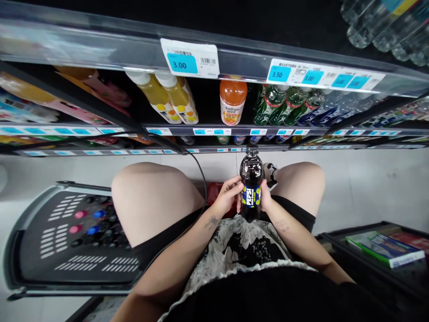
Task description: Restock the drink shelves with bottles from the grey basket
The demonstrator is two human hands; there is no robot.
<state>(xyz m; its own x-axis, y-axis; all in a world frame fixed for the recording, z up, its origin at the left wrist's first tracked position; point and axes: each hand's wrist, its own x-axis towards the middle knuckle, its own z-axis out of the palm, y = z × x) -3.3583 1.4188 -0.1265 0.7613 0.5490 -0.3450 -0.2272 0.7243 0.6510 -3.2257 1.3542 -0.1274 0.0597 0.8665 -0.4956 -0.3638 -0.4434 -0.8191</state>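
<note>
A dark Pepsi bottle (252, 179) with a blue and lime label stands upright between my hands, close to my lap. My left hand (230, 195) grips it from the left, thumb and fingers against the label. On the opposite side my right hand (266, 197) is closed round it, its fingers mostly hidden behind the bottle. The cap end points toward the shelves, and the label faces up at me. Something red (214, 193) shows behind my left hand, too covered to make out.
Drink shelves (134, 129) run across in front, holding an orange Tropicana bottle (232, 102), yellow juice bottles (167, 96) and green bottles (276, 105). At left sits a dark basket (63, 264) with several capped bottles. A boxed item (385, 248) lies at right. A black cable (201, 167) crosses my leg.
</note>
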